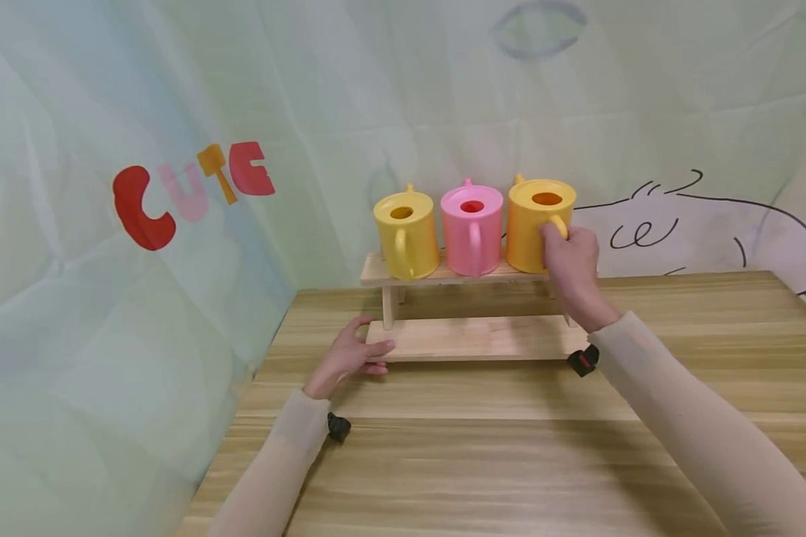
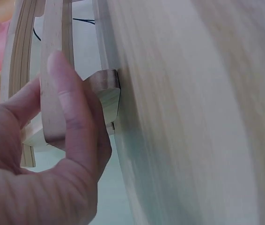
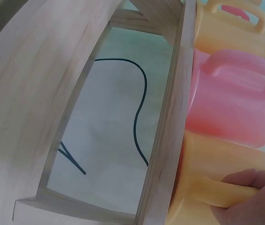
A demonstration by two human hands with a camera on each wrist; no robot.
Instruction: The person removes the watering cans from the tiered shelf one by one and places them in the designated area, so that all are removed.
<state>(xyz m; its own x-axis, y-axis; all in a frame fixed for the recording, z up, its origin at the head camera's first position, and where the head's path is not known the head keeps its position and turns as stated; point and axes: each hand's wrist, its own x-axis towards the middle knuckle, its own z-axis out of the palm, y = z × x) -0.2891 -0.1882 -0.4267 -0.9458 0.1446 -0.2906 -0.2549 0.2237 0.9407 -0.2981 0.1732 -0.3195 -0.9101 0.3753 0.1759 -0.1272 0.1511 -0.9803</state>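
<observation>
Right grip (image 1: 574, 265) is clasping the orange cylindrical plastic mug (image 1: 527, 235), left grip (image 1: 346, 354) pinching the two-tier wooden rack (image 1: 457, 339), its three-mug row (image 1: 458, 240) seemingly awaiting only release.

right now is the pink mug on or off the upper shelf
On: the head view shows the pink mug standing on the upper shelf.

Right wrist view — orange mug (image 3: 209, 162) and right hand (image 3: 259, 201) cut off
</observation>
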